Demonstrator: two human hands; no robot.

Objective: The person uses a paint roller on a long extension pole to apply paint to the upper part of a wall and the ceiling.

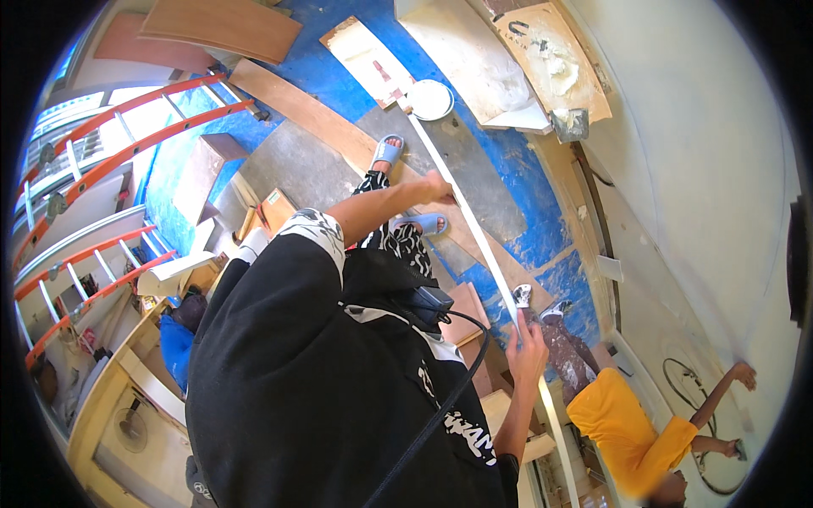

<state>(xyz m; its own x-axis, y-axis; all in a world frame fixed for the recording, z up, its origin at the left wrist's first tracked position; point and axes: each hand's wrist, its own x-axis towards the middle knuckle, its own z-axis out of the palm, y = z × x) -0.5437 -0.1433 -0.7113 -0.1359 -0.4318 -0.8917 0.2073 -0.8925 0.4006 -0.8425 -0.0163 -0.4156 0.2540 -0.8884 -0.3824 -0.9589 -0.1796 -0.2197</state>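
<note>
A long, narrow white strip (474, 224) runs from beside a round white bucket (430, 100) down past my right side to the lower edge of the view. My left hand (439, 188) is closed at the strip's edge, about a third of the way along from the far end. Farther down, the fingers of my right hand (528, 349) pinch the strip, thumb and fingertips on it. The strip slants across in front of me, held above the floor. Its lower end leaves the picture.
A person in a yellow shirt (622, 427) reaches toward the wall at right, holding a small tool. Orange ladders (127, 140) stand at left. Boards (292, 110) lie on blue floor covering (326, 59). A plaster-smeared board (559, 63) is at upper right. Someone in blue (175, 347) is at left.
</note>
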